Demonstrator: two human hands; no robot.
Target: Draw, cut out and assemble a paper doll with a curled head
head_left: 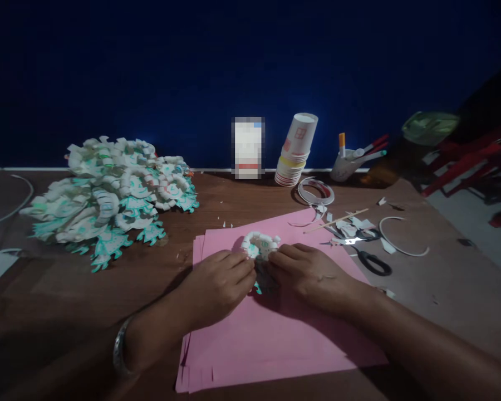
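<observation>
Over the pink paper sheets [284, 334], a small white paper craft figure [261, 243] with curled strips along its top and green drawn marks is held between both hands. My left hand [223, 281] pinches its left side with bent fingers. On the opposite side, my right hand [307, 273] also has its fingers closed on the figure. The fingers cover most of its lower part, though a bit of green edge shows beneath them.
Similar paper figures lie in a heap [108, 195] at the left. Stacked paper cups [296, 149], a cup of markers [345, 166], a white roll [316, 191], scissors [373, 262], a wooden stick [338, 220], a curved white strip [401, 245] and paper scraps are at the right.
</observation>
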